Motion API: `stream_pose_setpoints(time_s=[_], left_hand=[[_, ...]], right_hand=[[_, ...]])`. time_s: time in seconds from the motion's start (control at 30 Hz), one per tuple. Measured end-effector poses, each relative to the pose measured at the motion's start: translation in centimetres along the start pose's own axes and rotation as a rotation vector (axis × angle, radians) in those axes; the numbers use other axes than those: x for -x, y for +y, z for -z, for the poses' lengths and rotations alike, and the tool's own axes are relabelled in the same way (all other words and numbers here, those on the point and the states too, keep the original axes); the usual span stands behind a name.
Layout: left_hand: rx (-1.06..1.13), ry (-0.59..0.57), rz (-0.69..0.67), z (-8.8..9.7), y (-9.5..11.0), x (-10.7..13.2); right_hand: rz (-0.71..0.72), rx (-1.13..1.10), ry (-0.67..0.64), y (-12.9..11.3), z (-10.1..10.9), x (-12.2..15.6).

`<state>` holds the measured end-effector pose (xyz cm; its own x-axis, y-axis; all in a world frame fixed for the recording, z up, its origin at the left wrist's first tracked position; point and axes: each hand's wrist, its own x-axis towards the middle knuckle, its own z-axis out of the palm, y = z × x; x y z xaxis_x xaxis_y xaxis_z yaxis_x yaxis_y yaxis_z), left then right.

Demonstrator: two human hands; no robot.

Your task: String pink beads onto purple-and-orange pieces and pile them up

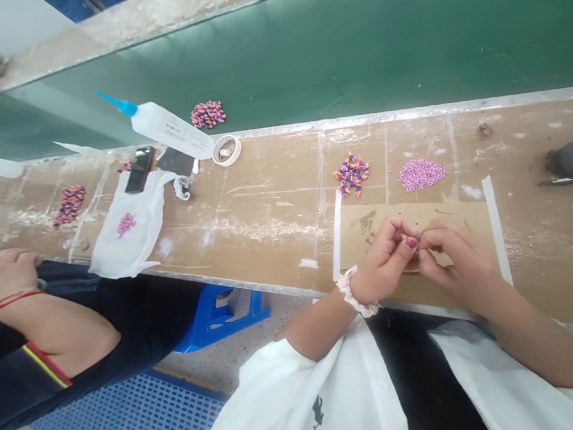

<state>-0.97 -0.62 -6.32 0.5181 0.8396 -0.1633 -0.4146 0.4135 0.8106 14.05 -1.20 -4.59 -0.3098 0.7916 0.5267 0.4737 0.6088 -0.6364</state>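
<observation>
My left hand, with a white scrunchie at its wrist, pinches a small orange piece that is mostly hidden by the fingers. Fingertip to fingertip with it, my right hand is closed in a pinch too; what it grips is hidden. Both hands are just above a brown cardboard sheet edged with white tape. Beyond the sheet lie a loose pile of small purple-and-orange pieces and, to its right, a heap of tiny pink bead-like bits.
To the left are a white bottle with a blue nozzle, a tape roll, a phone and a white cloth. A co-worker's arm is at far left. A black object lies at right, before the green belt.
</observation>
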Motion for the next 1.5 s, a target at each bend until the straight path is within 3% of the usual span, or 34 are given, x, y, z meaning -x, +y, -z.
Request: stream_pose_setpoints(time_s=[0.33,0.6,0.8,0.97,1.13,1.23,1.33,1.4,1.5], left_hand=[[0.227,0.019,0.085,0.4,-0.2,-0.4],[0.178,0.027,-0.046,0.2,0.1,-0.3],[-0.286,0.048,-0.393,1.0,-0.6,0.3],[-0.529,0.046,-0.584,1.6,-0.4,0.8],[-0.619,0.133,-0.557,2.8,-0.8,0.9],[-0.734,0.184,-0.623,4.1,-0.5,1.0],[-1.104,0.26,-0.643,6.1,0.6,0.8],[-1.389,0.337,-0.547,7.9,1.4,0.2],[-1.566,0.394,-0.435,10.7,2.1,-1.5]], right_hand=[[0.03,0.034,0.029,0.3,-0.5,0.1],[-0.141,-0.29,0.074,1.1,-0.4,0.1],[-0.201,-0.285,0.282,0.9,-0.4,0.3],[-0.213,-0.34,0.303,0.8,-0.5,0.4],[-0.337,-0.527,0.366,1.1,-0.6,0.5],[-0.377,-0.581,0.411,1.2,-0.4,0.5],[-0.373,-0.597,0.425,1.2,-0.4,0.6],[-0.369,-0.599,0.433,1.1,-0.4,0.7],[-0.403,-0.593,0.416,0.9,-0.5,0.8]])
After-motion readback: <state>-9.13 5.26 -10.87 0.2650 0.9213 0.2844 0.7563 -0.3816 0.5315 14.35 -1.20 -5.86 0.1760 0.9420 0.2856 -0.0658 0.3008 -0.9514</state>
